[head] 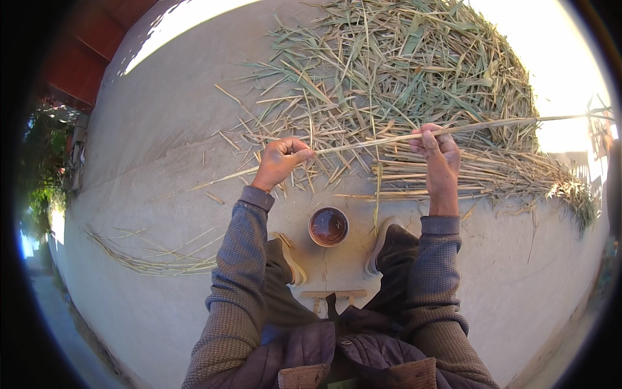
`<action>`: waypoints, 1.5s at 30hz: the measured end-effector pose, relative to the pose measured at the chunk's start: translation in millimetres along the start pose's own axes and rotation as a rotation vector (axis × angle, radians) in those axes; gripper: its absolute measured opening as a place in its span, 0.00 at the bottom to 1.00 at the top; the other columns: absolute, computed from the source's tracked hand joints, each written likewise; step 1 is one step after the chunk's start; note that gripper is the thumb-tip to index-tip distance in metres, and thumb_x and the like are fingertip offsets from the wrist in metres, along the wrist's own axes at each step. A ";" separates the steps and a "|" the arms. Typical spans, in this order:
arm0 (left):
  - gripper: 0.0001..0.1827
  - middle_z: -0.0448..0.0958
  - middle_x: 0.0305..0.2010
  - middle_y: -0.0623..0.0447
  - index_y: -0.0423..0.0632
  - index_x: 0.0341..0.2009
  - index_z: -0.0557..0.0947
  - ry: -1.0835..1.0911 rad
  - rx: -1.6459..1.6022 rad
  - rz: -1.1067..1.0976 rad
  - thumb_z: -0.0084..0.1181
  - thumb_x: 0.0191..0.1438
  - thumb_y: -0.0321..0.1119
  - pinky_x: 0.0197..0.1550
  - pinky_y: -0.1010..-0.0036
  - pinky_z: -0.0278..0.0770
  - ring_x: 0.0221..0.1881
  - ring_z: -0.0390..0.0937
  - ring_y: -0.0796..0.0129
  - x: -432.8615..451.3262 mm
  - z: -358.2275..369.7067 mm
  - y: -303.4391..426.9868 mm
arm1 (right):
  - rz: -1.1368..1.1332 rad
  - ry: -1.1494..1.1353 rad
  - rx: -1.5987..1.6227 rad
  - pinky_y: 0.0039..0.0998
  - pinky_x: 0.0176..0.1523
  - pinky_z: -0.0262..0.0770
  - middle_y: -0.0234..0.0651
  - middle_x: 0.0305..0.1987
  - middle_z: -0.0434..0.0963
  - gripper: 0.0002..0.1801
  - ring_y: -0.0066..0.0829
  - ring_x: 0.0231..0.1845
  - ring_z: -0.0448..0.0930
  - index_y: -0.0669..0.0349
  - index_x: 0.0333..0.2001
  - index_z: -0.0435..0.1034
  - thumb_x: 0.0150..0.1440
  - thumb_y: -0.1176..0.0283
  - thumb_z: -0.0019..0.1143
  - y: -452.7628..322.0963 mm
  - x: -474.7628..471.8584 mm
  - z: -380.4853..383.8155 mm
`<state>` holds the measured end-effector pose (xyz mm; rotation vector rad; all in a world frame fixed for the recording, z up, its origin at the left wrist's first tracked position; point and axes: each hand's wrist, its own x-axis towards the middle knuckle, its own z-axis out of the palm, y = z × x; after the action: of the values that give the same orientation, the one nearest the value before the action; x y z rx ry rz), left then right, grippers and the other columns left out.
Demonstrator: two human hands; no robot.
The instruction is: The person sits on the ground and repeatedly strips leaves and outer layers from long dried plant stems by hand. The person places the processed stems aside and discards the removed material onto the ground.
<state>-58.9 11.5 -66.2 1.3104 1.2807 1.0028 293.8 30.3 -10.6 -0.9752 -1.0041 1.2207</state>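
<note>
A long dry plant stalk [379, 142] runs across in front of me, held in both hands. My left hand [283, 160] pinches it between thumb and fingers, and its thin end reaches out to the left beyond that hand. My right hand [439, 150] grips the thicker part, with the stalk crossing over the fingers and continuing to the far right. Below and between the hands, a round container of dark reddish liquid [329, 226] stands on the ground between my feet. A bundle of dry stalks [403, 175] lies beneath and beside my right hand.
A large heap of stripped leaves and stalk pieces [413, 68] spreads at the upper right. Thin pale stems [155, 265] lie on the concrete ground at left. Part of a low wooden stool [333, 294] shows between my legs. Green plants [46, 170] grow at the far left.
</note>
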 end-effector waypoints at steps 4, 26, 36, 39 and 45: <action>0.07 0.83 0.35 0.54 0.41 0.36 0.83 0.023 -0.030 -0.061 0.67 0.58 0.30 0.44 0.76 0.79 0.38 0.80 0.74 0.1 -0.4 2.4 | -0.026 -0.031 0.041 0.28 0.49 0.82 0.41 0.44 0.82 0.14 0.27 0.42 0.84 0.68 0.51 0.72 0.66 0.70 0.59 0.7 -1.6 2.3; 0.12 0.83 0.32 0.52 0.41 0.43 0.82 0.521 0.558 0.205 0.64 0.59 0.36 0.41 0.69 0.76 0.34 0.81 0.65 5.7 -32.3 -21.5 | 0.031 0.057 0.072 0.24 0.45 0.83 0.39 0.42 0.83 0.13 0.24 0.39 0.84 0.67 0.47 0.73 0.66 0.67 0.59 6.4 -8.7 26.6; 0.09 0.81 0.28 0.54 0.50 0.32 0.86 0.096 0.851 0.543 0.67 0.52 0.41 0.42 0.63 0.63 0.33 0.74 0.60 -2.8 10.7 49.6 | 0.143 0.091 0.092 0.24 0.42 0.81 0.37 0.39 0.83 0.17 0.24 0.37 0.84 0.65 0.46 0.73 0.65 0.61 0.61 22.3 2.4 33.3; 0.10 0.82 0.29 0.54 0.50 0.33 0.86 0.094 0.915 0.311 0.67 0.51 0.42 0.42 0.64 0.63 0.33 0.75 0.60 -18.2 -29.6 45.7 | 0.130 0.188 0.095 0.24 0.41 0.80 0.35 0.37 0.82 0.16 0.23 0.36 0.83 0.64 0.44 0.73 0.65 0.61 0.61 14.0 9.5 6.6; 0.12 0.85 0.33 0.53 0.47 0.37 0.87 0.111 0.638 0.455 0.68 0.53 0.42 0.43 0.68 0.64 0.35 0.80 0.61 -6.9 41.0 63.3 | 0.257 0.002 0.156 0.27 0.41 0.81 0.34 0.36 0.81 0.12 0.27 0.38 0.84 0.62 0.44 0.73 0.66 0.64 0.59 27.3 -9.9 45.1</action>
<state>-9.3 4.6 -9.4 2.1299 1.4884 1.0175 242.5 25.1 -25.3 -1.0033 -0.7853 1.4866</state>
